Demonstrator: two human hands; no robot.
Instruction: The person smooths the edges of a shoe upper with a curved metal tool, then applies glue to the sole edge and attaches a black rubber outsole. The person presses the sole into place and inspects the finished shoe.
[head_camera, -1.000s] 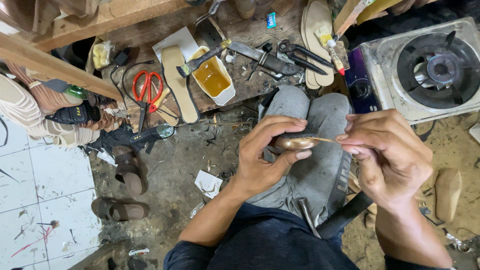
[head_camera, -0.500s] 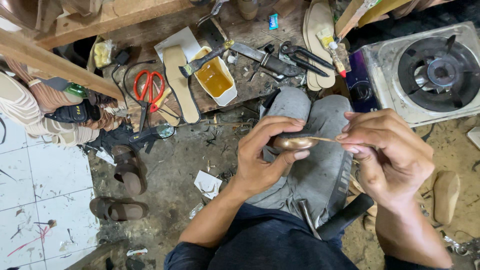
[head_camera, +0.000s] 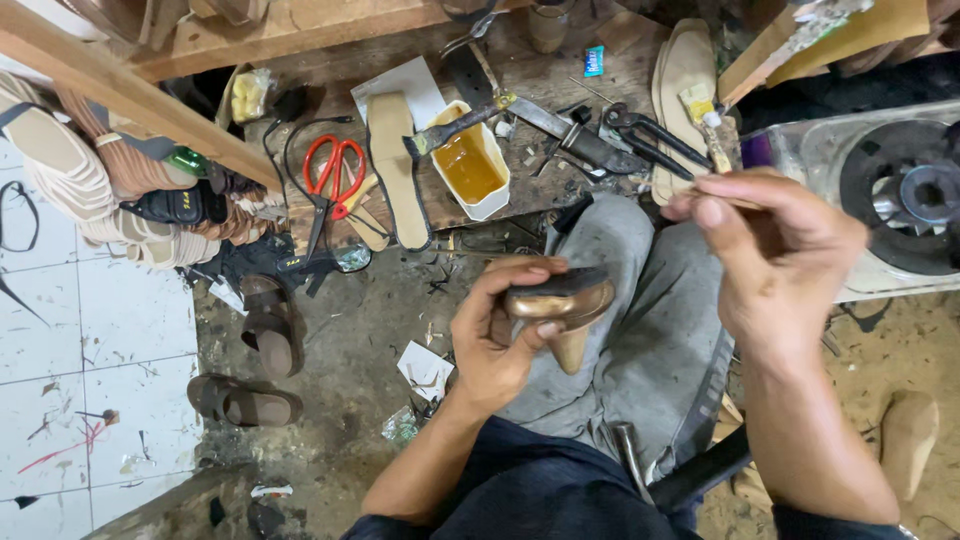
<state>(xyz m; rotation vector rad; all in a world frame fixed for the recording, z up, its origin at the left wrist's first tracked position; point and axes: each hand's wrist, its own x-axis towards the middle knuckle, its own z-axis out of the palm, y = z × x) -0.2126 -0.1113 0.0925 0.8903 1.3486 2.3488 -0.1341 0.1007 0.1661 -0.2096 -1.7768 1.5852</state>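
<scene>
My left hand grips a bronze-coloured high-heel shoe piece over my grey-trousered lap, thumb on its top edge, heel pointing toward me. My right hand is raised to the right of the shoe and clear of it. Its fingers pinch a thin tan stick, most of which is hidden by the fingers. A white tub of amber glue stands on the wooden board ahead, with a brush lying across its rim.
Red-handled scissors, a tan insole and black pliers lie on the board. A gas stove is at the right, stacked soles at the left. Brown sandals lie on the dirty floor, and a wooden last at lower right.
My right hand has lifted its stick off the shoe and moved up and to the right. The left hand has turned the shoe and keeps holding it.
</scene>
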